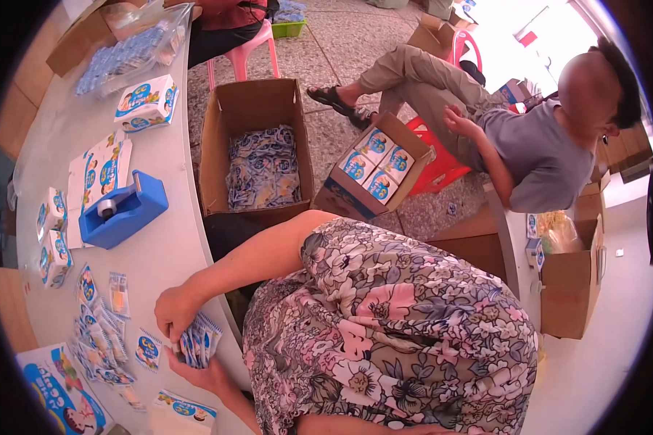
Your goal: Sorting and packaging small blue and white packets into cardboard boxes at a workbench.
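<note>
Floral garment (384,326) foremost, right hand (179,310) and left hand (203,371) have fingers clamped on bunched sachets (200,341)

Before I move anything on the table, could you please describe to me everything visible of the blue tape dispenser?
The tape dispenser is a chunky blue body, plastic by its look, with a round, dark-centred hub set in its hollow. It is on the table, slanting from lower left to upper right in the picture, and overlaps a white printed card; contact there is hard to judge. The nearer hand does not touch it.
</note>
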`<action>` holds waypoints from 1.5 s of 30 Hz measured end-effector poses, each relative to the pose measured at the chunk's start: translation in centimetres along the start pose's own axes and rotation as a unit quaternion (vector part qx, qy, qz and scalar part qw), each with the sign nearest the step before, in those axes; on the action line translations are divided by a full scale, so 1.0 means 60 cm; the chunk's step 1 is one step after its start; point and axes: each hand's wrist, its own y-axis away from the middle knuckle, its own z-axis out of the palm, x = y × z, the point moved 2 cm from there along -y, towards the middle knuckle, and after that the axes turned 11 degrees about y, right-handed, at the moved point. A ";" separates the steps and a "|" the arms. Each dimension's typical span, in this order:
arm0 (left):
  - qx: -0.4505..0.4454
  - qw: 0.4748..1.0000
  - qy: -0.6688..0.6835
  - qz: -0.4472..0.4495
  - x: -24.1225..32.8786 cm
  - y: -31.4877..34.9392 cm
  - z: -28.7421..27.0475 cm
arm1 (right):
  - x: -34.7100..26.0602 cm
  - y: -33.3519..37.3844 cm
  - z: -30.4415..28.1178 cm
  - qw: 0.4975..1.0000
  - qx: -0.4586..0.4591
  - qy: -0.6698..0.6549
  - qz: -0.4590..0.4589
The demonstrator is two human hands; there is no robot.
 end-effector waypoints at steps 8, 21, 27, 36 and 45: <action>-0.088 0.963 -0.223 0.125 0.023 0.015 -0.030 | 0.010 0.033 0.030 0.980 0.098 -0.134 -0.112; 0.000 0.981 -0.131 0.143 0.048 0.014 -0.011 | -0.072 -0.129 0.020 0.924 0.103 0.265 -0.255; 0.071 0.958 -0.227 0.160 0.055 0.007 -0.022 | -0.044 -0.108 -0.011 0.899 -0.068 0.373 -0.218; 0.023 0.987 -0.155 0.047 0.045 0.005 -0.026 | 0.060 -0.146 -0.089 0.922 0.071 0.347 -0.153; 0.037 0.984 -0.138 0.101 0.038 0.010 -0.027 | -0.039 -0.178 -0.033 0.960 -0.251 0.109 -0.052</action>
